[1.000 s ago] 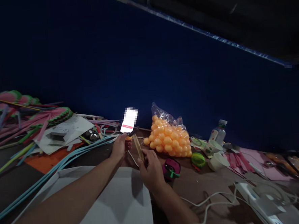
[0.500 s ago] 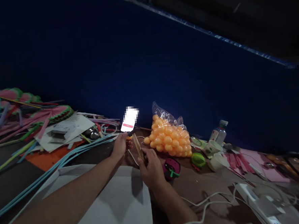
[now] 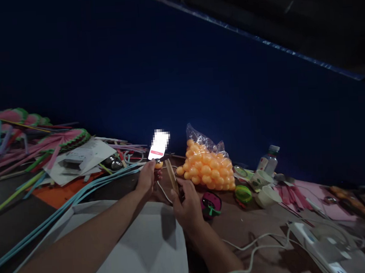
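Note:
My left hand [image 3: 147, 179] is closed round a small orange ball [image 3: 158, 165], held just under a lit phone screen [image 3: 158, 145] that leans upright on the table. My right hand [image 3: 186, 205] pinches the lower end of a flat wooden stick [image 3: 172, 177], which points up and away towards the ball. The stick's tip lies a little to the right of the ball, apart from it. A clear bag of several orange balls [image 3: 207, 168] sits right behind the stick. A large white sheet [image 3: 139, 246] lies under both forearms.
Long blue strips [image 3: 66, 205], coloured sticks and pink-green paper fans [image 3: 65, 139] crowd the left. A maroon object with a green clip [image 3: 211, 204], a green lid [image 3: 242, 193], paper cups [image 3: 265, 196], a bottle [image 3: 269, 160] and a white power strip with cables [image 3: 312, 244] lie on the right.
The right hand has lifted the stick slightly, up and to the right. The orange ball in the left hand shows a little more. The view shifted slightly.

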### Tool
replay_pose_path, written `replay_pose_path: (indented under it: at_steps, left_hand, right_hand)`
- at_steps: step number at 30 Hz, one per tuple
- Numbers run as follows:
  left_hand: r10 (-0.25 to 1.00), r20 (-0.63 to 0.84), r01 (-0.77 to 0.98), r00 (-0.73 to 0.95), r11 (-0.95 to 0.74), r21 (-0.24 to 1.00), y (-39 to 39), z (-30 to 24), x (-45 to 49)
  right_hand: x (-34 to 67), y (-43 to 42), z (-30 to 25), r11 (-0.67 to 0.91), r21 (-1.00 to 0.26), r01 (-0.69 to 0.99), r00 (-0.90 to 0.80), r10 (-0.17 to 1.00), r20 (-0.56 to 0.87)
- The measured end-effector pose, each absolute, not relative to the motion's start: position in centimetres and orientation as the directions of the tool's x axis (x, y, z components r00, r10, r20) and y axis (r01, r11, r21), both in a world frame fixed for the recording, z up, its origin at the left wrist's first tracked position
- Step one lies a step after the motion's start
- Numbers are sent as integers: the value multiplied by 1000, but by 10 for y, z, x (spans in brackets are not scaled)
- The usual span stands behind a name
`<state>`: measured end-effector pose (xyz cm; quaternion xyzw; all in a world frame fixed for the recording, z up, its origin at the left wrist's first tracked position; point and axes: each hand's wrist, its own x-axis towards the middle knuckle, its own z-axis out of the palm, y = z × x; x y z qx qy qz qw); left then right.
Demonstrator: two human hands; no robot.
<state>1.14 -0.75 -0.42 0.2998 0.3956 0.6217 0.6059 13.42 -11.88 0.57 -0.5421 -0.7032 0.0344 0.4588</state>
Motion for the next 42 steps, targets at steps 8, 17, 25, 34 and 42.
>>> replay_pose_path:
  at_steps: [8,17,25,34,42]
  left_hand:
    - [989,-110,-527,-99,41,849,-5,-7,11]
    - [987,-131,-549,-92,59,834,-4,-9,10]
    - [988,-131,-540,-82,66,839,-6,-7,10]
    - [987,-145,-551,-73,81,830,-10,-1,10]
    - [985,-142,-551,-94,67,832,-6,-7,10]
  right_hand:
    - [134,-120,7,395,-548,737,-22,825,565]
    - [134,-119,5,410,-520,750,-32,807,590]
    - [135,-120,8,432,-523,735,9,765,644]
    - [135,-119,6,425,-494,759,-39,786,617]
    - [134,-120,5,411,-507,758,-54,814,578]
